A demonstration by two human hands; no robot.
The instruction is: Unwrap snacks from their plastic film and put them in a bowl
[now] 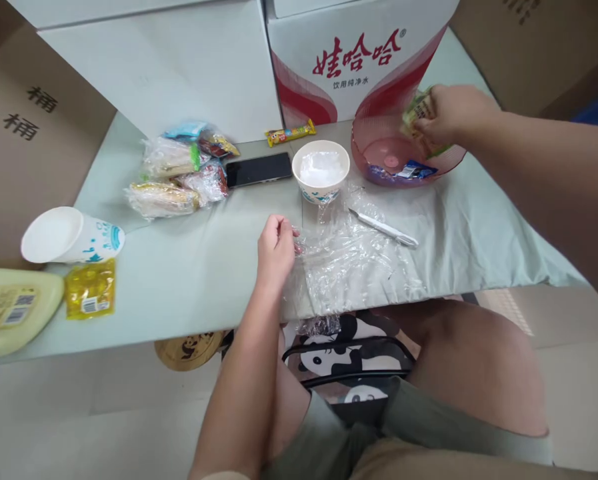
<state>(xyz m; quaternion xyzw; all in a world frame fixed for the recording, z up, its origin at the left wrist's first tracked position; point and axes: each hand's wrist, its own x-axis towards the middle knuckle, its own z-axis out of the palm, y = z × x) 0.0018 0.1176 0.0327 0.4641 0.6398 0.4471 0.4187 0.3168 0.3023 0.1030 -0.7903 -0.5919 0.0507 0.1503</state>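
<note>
My right hand (pixel 451 112) is closed on a yellow-green snack packet (pixel 417 113), held over the rim of a pink plastic bowl (pixel 373 143) at the back right. A blue packet (pixel 413 171) lies inside that bowl. My left hand (pixel 275 250) rests on the table with its fingers curled, pinching the edge of a sheet of clear plastic wrap (pixel 353 257). A white plastic utensil (pixel 383 228) lies on the wrap. Behind it stands a paper bowl (pixel 321 170) lined with clear plastic.
A black phone (pixel 257 169) lies beside a pile of wrapped snacks (pixel 179 173). At the left are a tipped paper cup (pixel 69 237), a yellow sachet (pixel 90 289) and a pale bottle (pixel 9 310). White cartons (pixel 359 53) and brown boxes stand behind the table.
</note>
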